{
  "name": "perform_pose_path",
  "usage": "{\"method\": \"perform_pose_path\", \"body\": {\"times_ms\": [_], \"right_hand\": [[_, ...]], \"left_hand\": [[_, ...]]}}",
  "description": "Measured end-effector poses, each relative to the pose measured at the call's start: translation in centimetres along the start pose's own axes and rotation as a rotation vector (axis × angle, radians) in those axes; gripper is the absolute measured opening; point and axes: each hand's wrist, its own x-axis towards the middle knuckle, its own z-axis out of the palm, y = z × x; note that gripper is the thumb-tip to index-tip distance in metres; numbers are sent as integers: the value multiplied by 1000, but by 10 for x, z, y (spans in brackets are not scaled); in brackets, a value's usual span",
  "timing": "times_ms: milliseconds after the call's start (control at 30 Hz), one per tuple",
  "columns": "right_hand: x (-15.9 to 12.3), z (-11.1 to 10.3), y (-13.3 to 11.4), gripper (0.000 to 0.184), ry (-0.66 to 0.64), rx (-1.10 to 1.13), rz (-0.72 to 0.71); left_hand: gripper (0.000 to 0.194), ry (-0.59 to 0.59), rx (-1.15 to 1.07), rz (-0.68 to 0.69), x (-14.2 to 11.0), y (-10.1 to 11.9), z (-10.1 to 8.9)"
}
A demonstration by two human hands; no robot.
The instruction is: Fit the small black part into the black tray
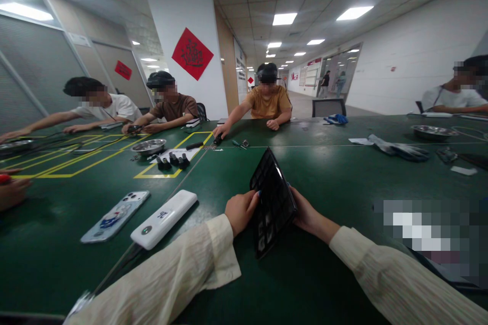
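Note:
A black tablet (pixel 271 205) with a dark, glossy screen is held upright and tilted just above the green table, its face turned left. My left hand (pixel 241 210) grips its left side, the thumb against the screen. On the far side, my right hand (pixel 305 213) is closed round the right edge, with most of its fingers hidden behind the tablet. To the left of my left sleeve lie a white power bank (pixel 164 219) with a cable at its near end and a phone in a printed case (pixel 116 217).
Black cylindrical parts (pixel 173 161) and a metal bowl (pixel 149 147) stand within yellow tape markings. Several co-workers sit round the green table (pixel 328 162). A pair of gloves (pixel 398 148) and another metal bowl (pixel 434 132) lie at the right. A blurred patch (pixel 427 233) covers something near my right arm.

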Motion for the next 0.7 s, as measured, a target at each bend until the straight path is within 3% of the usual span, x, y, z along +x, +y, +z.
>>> {"method": "perform_pose_path", "body": {"times_ms": [333, 700], "right_hand": [[6, -3, 3, 33, 16, 43, 43], [2, 0, 1, 34, 36, 44, 51]], "left_hand": [[31, -4, 46, 39, -2, 3, -1], [55, -5, -27, -14, -1, 0, 1]]}}
